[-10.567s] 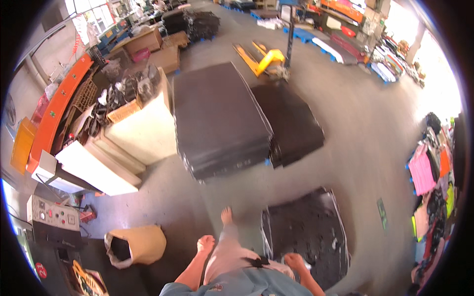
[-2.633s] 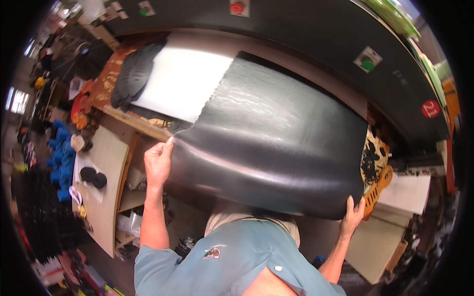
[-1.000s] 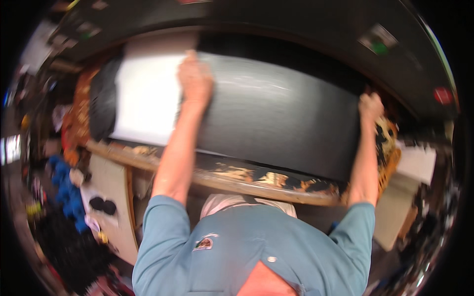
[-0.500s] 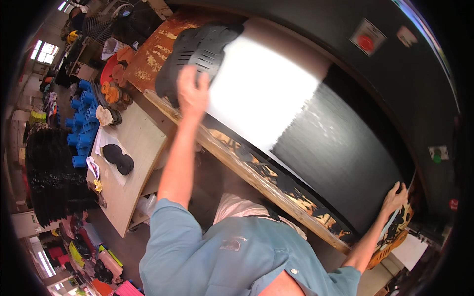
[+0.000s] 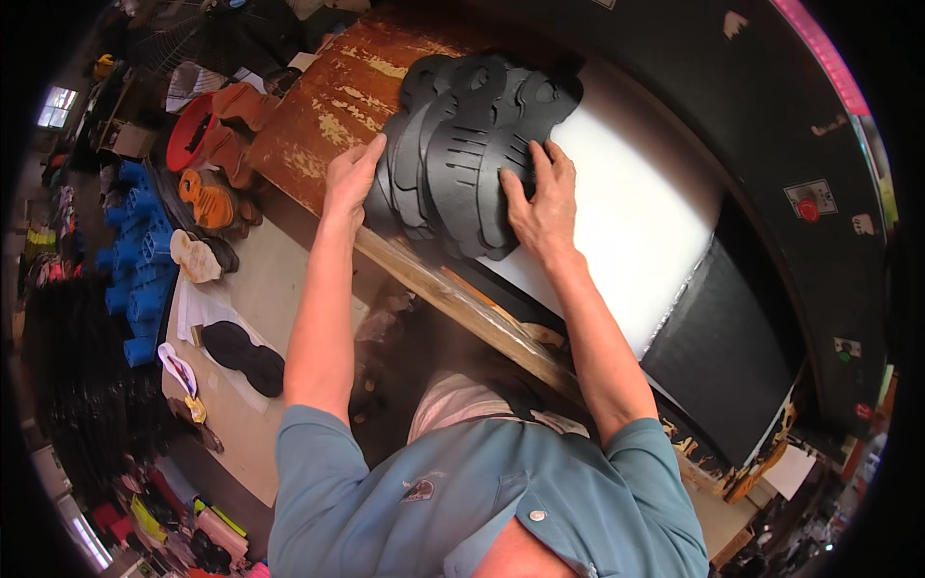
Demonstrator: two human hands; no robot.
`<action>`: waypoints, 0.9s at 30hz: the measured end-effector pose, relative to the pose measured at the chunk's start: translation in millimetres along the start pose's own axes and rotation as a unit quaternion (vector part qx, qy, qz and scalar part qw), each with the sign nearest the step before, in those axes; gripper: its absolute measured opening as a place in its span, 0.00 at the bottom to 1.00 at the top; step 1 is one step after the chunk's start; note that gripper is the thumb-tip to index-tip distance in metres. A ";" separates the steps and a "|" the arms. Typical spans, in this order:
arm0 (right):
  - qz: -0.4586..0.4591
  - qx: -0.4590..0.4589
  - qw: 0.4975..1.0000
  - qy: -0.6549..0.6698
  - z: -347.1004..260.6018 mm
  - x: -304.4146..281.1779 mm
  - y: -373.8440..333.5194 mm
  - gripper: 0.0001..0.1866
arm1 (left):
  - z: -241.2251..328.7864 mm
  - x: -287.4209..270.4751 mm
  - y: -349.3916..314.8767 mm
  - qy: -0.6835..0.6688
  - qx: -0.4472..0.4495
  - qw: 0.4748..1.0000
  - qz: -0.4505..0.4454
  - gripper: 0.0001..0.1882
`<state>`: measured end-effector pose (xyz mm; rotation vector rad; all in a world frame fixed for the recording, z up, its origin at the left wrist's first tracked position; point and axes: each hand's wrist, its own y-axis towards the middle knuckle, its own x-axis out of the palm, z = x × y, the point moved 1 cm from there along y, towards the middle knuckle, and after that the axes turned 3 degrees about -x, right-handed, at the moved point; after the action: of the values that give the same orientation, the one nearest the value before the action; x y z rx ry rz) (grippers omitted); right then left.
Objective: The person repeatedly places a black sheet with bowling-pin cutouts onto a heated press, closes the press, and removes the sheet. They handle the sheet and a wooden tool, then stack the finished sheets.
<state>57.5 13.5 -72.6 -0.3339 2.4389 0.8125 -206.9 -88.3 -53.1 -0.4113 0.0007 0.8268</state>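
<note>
A pile of black sole-shaped pieces [image 5: 467,159], with slots and cut-outs, lies overlapping at the left end of the workbench. My left hand [image 5: 355,178] closes on the pile's left edge, its fingers partly hidden behind it. Against the right edge my right hand [image 5: 546,207] grips with thumb and fingers, the fingertips on top of the pieces. Beside the pile is a bright white board [image 5: 626,212]. A black sheet [image 5: 727,337] covers the right end of that board.
Worn brown wood [image 5: 332,125] forms the bench's left end. A dark machine panel with a red button [image 5: 807,207] rises behind. On a side table [image 5: 241,438] at left lie a dark sole [image 5: 241,356] and tape. Orange soles [image 5: 207,197] and blue plastic blocks [image 5: 145,279] stand farther left.
My right hand has left the far right end of the black sheet and moved left onto the pile. My left hand has shifted from the pile's top to its left edge.
</note>
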 end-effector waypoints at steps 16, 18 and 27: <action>0.041 0.040 0.984 0.168 -10.2 6.3 4.3 0.27 | 43.4 20.1 -24.9 -0.009 -0.023 0.993 -0.117 0.36; 0.045 0.081 0.968 0.234 -9.9 6.6 5.3 0.26 | 59.8 27.3 -36.0 0.015 0.000 0.993 -0.121 0.36; 0.103 0.073 0.956 0.266 1.2 -3.3 4.3 0.24 | 79.0 76.2 -76.5 0.100 0.143 0.966 -0.190 0.33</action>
<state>59.0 17.8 -69.5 -0.2687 3.0619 0.6845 -112.7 -51.9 34.7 -0.2105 0.2209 0.3954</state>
